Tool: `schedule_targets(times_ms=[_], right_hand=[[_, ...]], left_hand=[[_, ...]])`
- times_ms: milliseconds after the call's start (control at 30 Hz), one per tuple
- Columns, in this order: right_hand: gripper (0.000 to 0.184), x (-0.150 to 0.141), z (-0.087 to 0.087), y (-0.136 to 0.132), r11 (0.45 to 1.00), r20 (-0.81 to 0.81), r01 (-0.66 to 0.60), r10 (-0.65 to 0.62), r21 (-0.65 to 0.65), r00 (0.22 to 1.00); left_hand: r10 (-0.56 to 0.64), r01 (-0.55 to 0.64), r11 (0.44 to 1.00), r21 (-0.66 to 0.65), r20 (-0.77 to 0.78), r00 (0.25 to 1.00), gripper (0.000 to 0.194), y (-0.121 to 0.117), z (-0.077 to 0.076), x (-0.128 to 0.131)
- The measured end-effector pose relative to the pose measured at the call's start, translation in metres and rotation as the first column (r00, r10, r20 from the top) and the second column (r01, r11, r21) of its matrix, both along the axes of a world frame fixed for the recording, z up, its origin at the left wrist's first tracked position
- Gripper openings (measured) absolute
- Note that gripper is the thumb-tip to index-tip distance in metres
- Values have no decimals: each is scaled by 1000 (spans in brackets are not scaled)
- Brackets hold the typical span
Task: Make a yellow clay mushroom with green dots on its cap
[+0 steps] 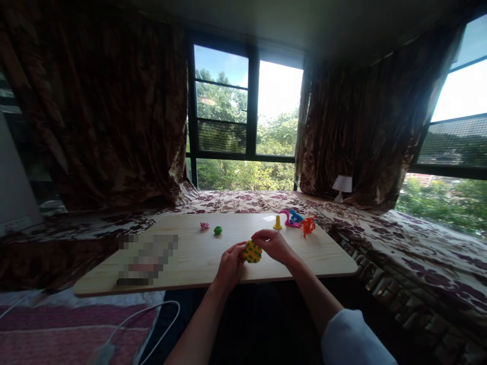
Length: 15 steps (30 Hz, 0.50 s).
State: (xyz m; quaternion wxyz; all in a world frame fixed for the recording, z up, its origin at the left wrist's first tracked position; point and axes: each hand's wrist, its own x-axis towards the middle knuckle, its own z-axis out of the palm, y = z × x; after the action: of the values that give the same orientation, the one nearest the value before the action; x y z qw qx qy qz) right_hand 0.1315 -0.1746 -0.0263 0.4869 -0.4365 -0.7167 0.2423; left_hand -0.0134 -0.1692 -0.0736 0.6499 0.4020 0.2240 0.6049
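Note:
Above the light wooden table (190, 261), my left hand (232, 262) grips a yellow, roundish piece dotted with green bits (252, 252) by its left side. My right hand (276, 246) is closed in a pinch at the upper edge of that piece. Whatever lies between its fingertips is too small to make out. Beyond the hands stand a yellow bell-shaped piece (277, 222) and a tangled orange-red piece (308, 225). A small green lump (217, 230) and a small pink lump (204, 226) lie farther left.
Pink-magenta (286, 219) and blue (296, 217) pieces sit at the table's far right. A pixelated flat object (146, 258) is on the left. A white cable (167, 303) hangs near the front edge. A small lamp (343, 186) stands on the patterned ledge (236, 202).

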Motion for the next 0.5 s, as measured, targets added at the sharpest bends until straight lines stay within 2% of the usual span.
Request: schedule_targets(times_ms=[300, 500], right_hand=[[22, 0, 9, -3, 999, 42, 13, -11, -35, 999], [26, 2, 11, -3, 996, 106, -29, 38, -86, 994]], left_hand=[[-4, 4, 1000, -11, 9, 1000, 23, -3, 3, 1], [-9, 9, 1000, 0, 29, 1000, 21, -2, 3, 1]])
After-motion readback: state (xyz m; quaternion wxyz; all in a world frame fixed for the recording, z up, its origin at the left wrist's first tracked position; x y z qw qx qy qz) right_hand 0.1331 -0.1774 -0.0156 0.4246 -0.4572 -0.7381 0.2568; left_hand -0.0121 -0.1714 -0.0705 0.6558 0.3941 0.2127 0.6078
